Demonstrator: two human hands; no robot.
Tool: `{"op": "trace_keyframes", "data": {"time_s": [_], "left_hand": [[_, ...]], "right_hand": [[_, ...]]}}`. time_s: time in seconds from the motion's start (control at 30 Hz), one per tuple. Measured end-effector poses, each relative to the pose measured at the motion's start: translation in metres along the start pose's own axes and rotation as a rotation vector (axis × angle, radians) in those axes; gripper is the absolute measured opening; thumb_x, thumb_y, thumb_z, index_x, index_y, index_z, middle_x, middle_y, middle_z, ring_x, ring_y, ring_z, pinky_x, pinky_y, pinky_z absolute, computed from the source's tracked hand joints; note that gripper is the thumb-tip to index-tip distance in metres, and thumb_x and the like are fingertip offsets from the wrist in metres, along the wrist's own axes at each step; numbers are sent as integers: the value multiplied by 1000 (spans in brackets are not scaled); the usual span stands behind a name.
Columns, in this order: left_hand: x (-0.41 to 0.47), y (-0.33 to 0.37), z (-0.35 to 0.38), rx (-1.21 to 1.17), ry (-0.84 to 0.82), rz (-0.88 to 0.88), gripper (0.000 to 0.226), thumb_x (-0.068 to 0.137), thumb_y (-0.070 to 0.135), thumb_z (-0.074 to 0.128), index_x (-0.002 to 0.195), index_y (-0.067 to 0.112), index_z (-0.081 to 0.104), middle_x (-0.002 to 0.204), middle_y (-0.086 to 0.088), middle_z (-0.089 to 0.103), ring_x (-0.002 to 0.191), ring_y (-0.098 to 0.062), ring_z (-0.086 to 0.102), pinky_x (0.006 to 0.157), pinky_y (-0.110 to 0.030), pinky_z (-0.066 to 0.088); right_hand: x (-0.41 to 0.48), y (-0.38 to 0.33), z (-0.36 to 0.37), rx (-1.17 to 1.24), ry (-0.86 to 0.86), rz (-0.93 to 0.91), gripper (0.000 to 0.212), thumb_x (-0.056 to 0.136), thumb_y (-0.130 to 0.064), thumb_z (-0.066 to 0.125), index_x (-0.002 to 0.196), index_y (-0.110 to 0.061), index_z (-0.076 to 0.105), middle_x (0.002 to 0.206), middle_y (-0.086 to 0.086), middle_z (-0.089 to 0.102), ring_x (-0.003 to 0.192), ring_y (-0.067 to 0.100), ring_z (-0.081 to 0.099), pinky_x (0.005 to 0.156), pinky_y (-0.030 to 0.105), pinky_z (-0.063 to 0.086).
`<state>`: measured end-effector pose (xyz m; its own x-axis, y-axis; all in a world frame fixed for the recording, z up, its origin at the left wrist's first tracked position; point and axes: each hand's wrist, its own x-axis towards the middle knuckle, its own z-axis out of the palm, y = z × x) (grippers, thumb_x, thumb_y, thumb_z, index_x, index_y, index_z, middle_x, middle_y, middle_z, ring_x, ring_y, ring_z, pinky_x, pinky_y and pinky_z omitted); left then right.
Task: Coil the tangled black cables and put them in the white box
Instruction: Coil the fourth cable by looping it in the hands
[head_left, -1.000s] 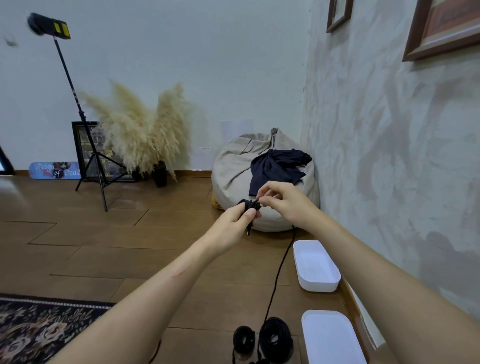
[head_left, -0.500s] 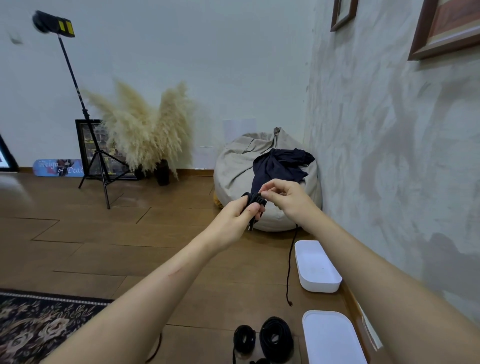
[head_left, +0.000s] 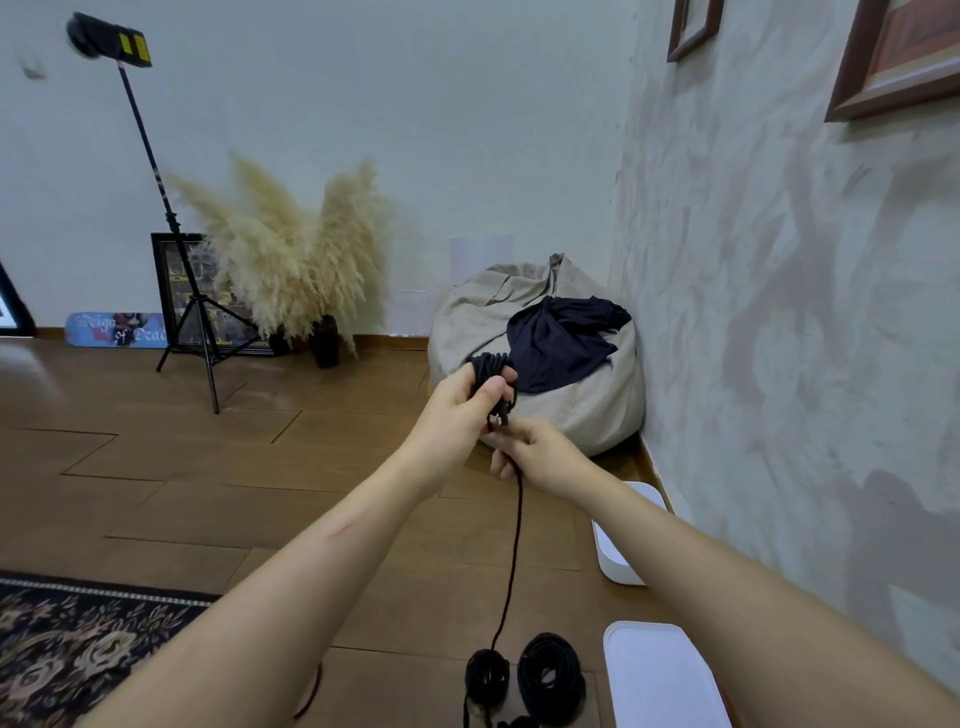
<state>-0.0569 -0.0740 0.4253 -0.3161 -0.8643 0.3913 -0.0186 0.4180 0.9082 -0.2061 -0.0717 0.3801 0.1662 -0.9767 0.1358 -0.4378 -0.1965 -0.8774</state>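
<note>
Black cable (head_left: 494, 371): matte cord, several loops gathered into a tight bundle, held raised in front of the bean bag (head_left: 587, 410). Left hand (head_left: 457, 415) grips the bundle, fingers curled round the loops, thumb pressed across them. Right hand (head_left: 540, 452) sits just below, fingers curled, pinching the loose strand (head_left: 517, 535), which hangs thin and nearly straight to the wood-plank floor (head_left: 260, 493). On the floor near the bottom edge are two ring-shaped coils side by side, the small coil (head_left: 487, 675) and the larger coil (head_left: 551, 675). White box (head_left: 618, 564): smooth, rounded corners, by the right wall; its interior is mostly hidden behind the right forearm. Flat white piece (head_left: 660, 680) just right of the coils; lid or second box, cannot tell. Bean bag is beige, creased fabric, with a crumpled dark navy cloth (head_left: 561, 343) on top.
</note>
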Motion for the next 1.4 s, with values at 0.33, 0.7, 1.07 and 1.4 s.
{"op": "trace_keyframes", "data": {"time_s": [0.33,0.7,1.07,1.4], "left_hand": [[6,-28,-9,249,310,-10,7,103,21,57,100,23,63,94,10,67,94,-17,64,81,-35,49],[4,-38,-11,359,-98,-110,27,110,33,42,110,17,63,110,-2,67,108,-21,61,96,-36,46],[-5,-38,-4,324,-233,-84,29,107,38,40,112,23,64,96,8,65,96,-12,61,96,-43,49],[-10,-28,2,244,-197,-70,32,106,34,41,111,16,67,93,6,66,92,-8,61,95,-41,50]], "right_hand": [[-2,-30,18,-13,-49,-32,27,104,-14,44,94,-18,69,65,-4,47,56,8,43,49,23,42],[0,-32,-41,-339,62,-228,22,99,-21,59,86,-20,76,75,-18,70,74,0,60,70,22,42],[4,-17,-61,-255,169,-195,10,92,-34,72,85,-28,77,76,-8,71,68,1,56,68,26,43],[-1,-17,-63,-207,264,-168,13,87,-35,78,85,-26,69,76,-5,65,68,4,54,70,31,45]]}}
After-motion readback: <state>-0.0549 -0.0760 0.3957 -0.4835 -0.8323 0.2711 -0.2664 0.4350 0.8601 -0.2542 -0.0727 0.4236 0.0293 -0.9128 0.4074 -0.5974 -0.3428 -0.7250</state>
